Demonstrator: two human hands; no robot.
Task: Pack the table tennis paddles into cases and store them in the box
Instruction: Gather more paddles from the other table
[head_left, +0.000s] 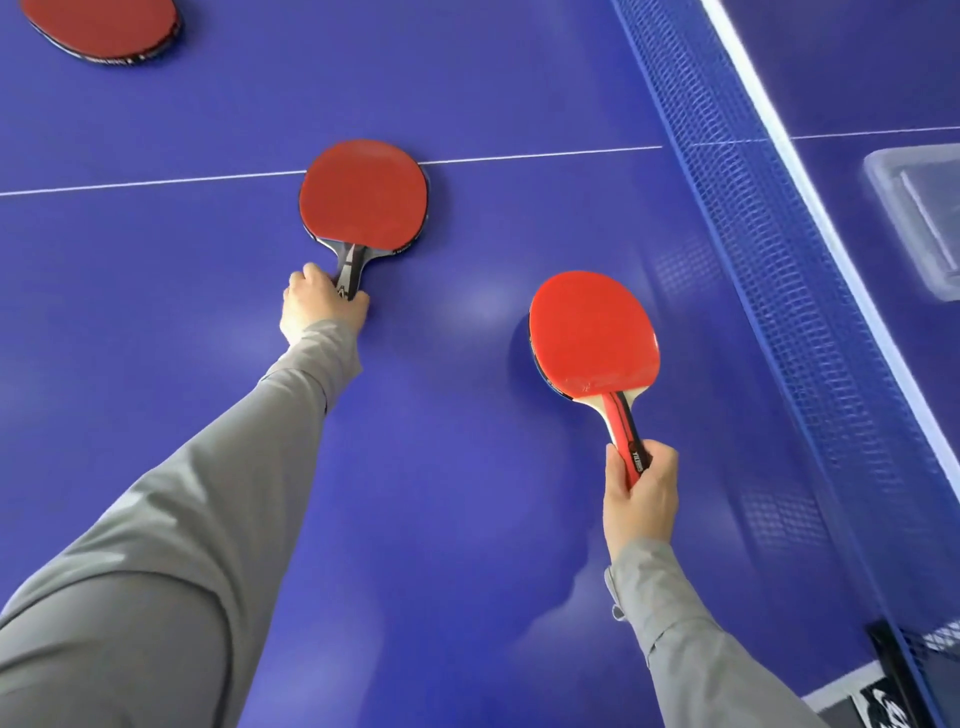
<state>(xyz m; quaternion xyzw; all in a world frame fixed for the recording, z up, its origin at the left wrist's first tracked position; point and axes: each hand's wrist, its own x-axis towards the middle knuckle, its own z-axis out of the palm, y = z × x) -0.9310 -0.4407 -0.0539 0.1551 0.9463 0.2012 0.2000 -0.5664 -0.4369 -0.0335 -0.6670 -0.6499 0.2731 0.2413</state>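
Table (467, 104): a blue table tennis surface, crossed by a thin white line (156, 182) running left to right.
Far-left paddle (98, 28): laid flat at the top left corner, red rubber up, partly cut off by the frame edge, well apart from both hands.
Left arm: a grey sleeve (156, 519) is stretched across the table toward the middle paddle.
Left hand (319, 306): fingers and thumb are curled round the black handle, which is gripped at its end.
Middle paddle (363, 197): laid flat on the table, red face up, its blade covering part of the white line.
Right hand (641, 493): closed round the red-and-black striped handle, the thumb laid along its left side.
Right paddle (592, 332): held with the red face up and the blade pointing away from the person; a shadow is cast on the table beneath the blade, and whether the blade touches the surface cannot be told.
Net (779, 260): a blue mesh with a white top band is stretched diagonally to the right of the right paddle, between both hands and the box.
Clear plastic box (919, 218): set on the far half of the table, beyond the net, partly cut off at the right edge.
Net clamp (893, 670): a black fitting is seen at the bottom right, at the table's edge.
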